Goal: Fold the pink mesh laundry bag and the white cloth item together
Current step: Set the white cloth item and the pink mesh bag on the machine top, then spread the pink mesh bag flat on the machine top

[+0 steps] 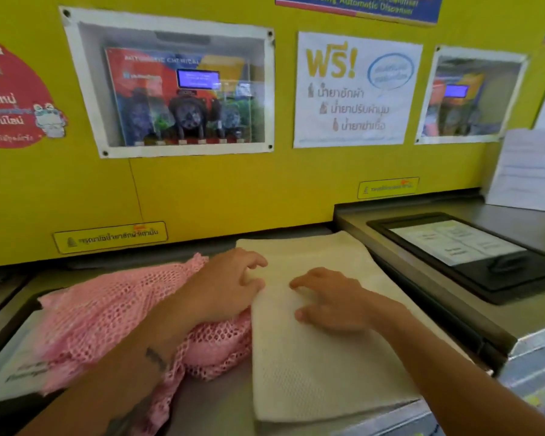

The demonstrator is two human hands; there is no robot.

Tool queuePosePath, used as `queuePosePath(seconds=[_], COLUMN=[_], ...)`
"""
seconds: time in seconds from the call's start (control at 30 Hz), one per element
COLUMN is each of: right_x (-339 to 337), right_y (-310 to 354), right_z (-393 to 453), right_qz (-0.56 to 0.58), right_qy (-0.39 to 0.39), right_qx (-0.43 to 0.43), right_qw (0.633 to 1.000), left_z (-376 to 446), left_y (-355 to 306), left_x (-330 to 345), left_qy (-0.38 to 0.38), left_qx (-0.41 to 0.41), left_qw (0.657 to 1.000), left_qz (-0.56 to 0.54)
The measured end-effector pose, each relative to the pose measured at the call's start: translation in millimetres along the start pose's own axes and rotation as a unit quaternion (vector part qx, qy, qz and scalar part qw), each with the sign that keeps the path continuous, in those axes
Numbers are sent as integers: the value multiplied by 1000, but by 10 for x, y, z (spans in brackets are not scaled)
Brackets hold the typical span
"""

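Cloth fills most of the near counter: the white cloth item lies flat as a long folded rectangle running from the near edge toward the far yellow wall, and the pink mesh laundry bag sits bunched just to its left, its right edge tucked under the white cloth's left border. To the right, on a neighbouring machine top, a black-framed panel lies well apart from the work. The left hand rests where the two fabrics meet, fingers curled over the white cloth's left edge with the mesh beneath the palm; whether that grip actually pinches the edge cannot be told. The right hand lies on the white cloth with fingers spread and loose, pressing down and holding nothing. The main risk appears to be the crumpled mesh: folded in as it lies, it would likely make a lumpy bundle, and its open weave could snag a fingertip. The white cloth could also slide on the smooth counter if the pressing hand lifts.
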State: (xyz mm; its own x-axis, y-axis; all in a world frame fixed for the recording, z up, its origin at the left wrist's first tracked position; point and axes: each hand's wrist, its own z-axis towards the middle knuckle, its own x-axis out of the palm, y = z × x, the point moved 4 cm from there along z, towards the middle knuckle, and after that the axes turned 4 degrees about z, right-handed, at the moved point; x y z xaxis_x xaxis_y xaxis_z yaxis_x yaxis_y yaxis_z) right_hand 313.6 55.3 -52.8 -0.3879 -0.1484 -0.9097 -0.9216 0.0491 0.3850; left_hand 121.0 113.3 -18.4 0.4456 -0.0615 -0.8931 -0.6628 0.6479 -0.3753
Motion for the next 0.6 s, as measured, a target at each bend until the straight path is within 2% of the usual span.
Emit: queuePosePath(seconds=[0.03,0.1,0.17,0.2,0.23,0.3,0.37,0.43,0.47,0.53,0.6], right_x=[-15,-62,-79,-87,-94,-77,-39,7,33,10,-148], right_y=[-20,12,171,275,400,668,936,1196,1287,1437,1487], right_z=[31,78,109,103,85,42,35,78,162,316,394], right_qz=[-1,18,14,15,34,105,195,242,217,130,152], right_qy=[-18,-47,-89,-114,-128,-114,-44,7,-10,-98,-194], right_qx=[14,19,-30,-63,-97,-155,-202,-224,-234,-249,-266], right_qw=[1000,999,995,991,986,976,959,944,948,955,932], left_z=[-40,-165,-337,-408,-447,-475,-489,-473,-470,-486,-515], left_y=[62,229,382,415,442,464,457,402,344,230,258], left_x=[-50,-145,-175,-182,-208,-359,-587,-790,-861,-941,-941], left_qy=[-7,37,124,140,122,-8,-159,-240,-257,-279,-284], left_qx=[-12,-69,-129,-141,-143,-119,-85,-50,-30,5,9], left_qw=[999,993,978,974,977,992,983,965,958,949,944], left_qz=[32,93,110,107,96,48,-24,-94,-123,-150,-170])
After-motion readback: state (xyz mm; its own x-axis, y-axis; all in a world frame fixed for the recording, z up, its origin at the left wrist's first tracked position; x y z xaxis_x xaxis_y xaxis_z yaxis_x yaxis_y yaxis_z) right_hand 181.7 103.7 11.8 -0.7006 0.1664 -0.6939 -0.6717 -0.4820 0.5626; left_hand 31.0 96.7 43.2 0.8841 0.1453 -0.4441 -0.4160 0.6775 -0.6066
